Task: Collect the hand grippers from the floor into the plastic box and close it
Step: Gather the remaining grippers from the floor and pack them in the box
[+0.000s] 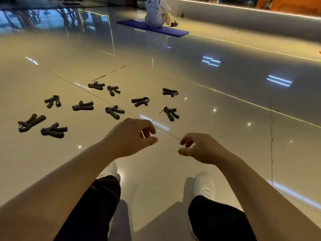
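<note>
— Hand grippers (pixel 114 111)?
— Ten, black, scattered on glossy floor (pixel 208 101), ahead and left of both hands.
— Left hand (pixel 129 136)?
— Raised over floor, fingers loosely curled, holding nothing.
— Right hand (pixel 199 147)?
— Same: loosely curled, holding nothing.
— Elsewhere?
— Blue mat (pixel 152 28) far back, seated person (pixel 156 11) on it.

Bare floor (pixel 217 129) lies right of the scattered hand grippers (pixel 114 111), which crowd the left.
</note>
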Demonstrator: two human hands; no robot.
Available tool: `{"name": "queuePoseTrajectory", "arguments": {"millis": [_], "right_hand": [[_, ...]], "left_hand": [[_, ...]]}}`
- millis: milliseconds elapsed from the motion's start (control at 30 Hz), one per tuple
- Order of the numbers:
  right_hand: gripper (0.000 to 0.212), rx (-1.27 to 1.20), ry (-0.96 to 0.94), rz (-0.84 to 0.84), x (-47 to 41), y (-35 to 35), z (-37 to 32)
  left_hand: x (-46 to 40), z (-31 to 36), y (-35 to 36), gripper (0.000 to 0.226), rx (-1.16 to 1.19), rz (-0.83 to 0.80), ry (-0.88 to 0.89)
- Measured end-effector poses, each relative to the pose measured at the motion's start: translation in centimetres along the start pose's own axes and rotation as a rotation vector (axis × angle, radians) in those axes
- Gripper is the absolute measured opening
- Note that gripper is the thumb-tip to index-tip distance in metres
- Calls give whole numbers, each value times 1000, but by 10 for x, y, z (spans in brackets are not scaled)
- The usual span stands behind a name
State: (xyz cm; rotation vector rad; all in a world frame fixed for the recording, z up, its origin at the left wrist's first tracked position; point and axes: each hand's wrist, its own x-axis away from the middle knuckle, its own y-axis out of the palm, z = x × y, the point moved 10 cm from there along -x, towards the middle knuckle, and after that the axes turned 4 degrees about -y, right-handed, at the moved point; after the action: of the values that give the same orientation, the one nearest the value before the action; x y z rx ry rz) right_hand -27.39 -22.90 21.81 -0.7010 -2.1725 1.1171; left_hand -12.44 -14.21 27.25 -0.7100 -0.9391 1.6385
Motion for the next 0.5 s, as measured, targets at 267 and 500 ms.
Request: {"name": "queuePoseTrajectory", "arguments": {"millis": [267,500], "right_hand": [[43,60,-118,-98,-52,1,-29],[46,135,15,-101,-79,-31,19]], "left_hand": [[-50,-19,-5,24,-63,-62,17],[-112,-31,-12,26,-166,-63,85]]}}
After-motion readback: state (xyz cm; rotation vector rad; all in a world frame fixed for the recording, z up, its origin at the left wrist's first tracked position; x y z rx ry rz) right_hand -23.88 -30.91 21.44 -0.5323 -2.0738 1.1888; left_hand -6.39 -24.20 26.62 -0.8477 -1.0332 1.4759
